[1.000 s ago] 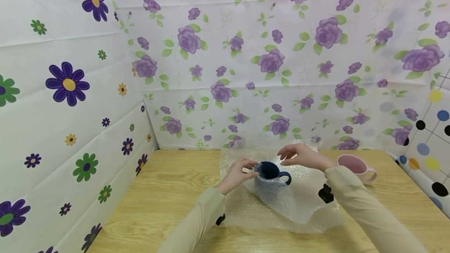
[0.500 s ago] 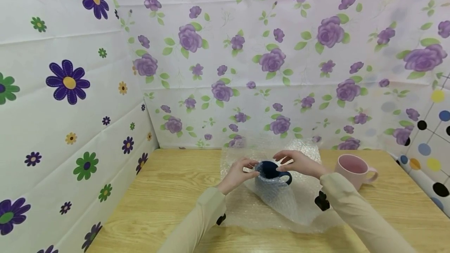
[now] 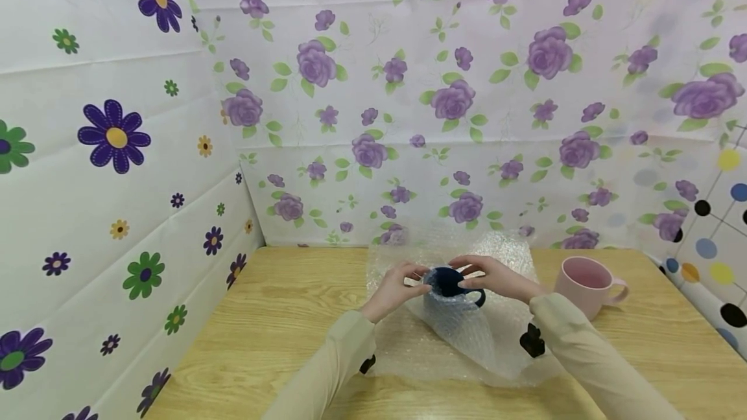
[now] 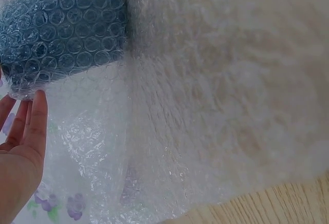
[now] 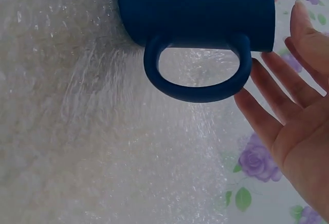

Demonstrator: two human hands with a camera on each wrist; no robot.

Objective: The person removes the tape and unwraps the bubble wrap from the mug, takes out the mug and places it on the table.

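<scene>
A dark blue mug (image 3: 448, 282) stands upright on a sheet of bubble wrap (image 3: 408, 355), its left and front sides covered by a fold of the sheet. My left hand (image 3: 398, 290) grips the wrapped mug at its left rim, thumb in front and fingers behind. In the left wrist view, those fingers (image 4: 36, 126) reach the wrap at the mug's rim. My right hand (image 3: 496, 277) is at the opposite side, fingers extended. The right wrist view has its fingertips (image 5: 241, 98) right at the bare handle (image 5: 198, 94) and rim, thumb apart from the mug.
To the right on the wooden table (image 3: 280, 316) stands a pink mug (image 3: 586, 287), its handle pointing right. The bubble wrap spreads under the blue mug and reaches the flowered cloth (image 3: 327, 167) at the back. Another patterned cloth (image 3: 117, 212) hangs at the left.
My right hand has moved left and slightly down, from above the wrap to the blue mug's rim and handle. The left hand stays at the mug's left side.
</scene>
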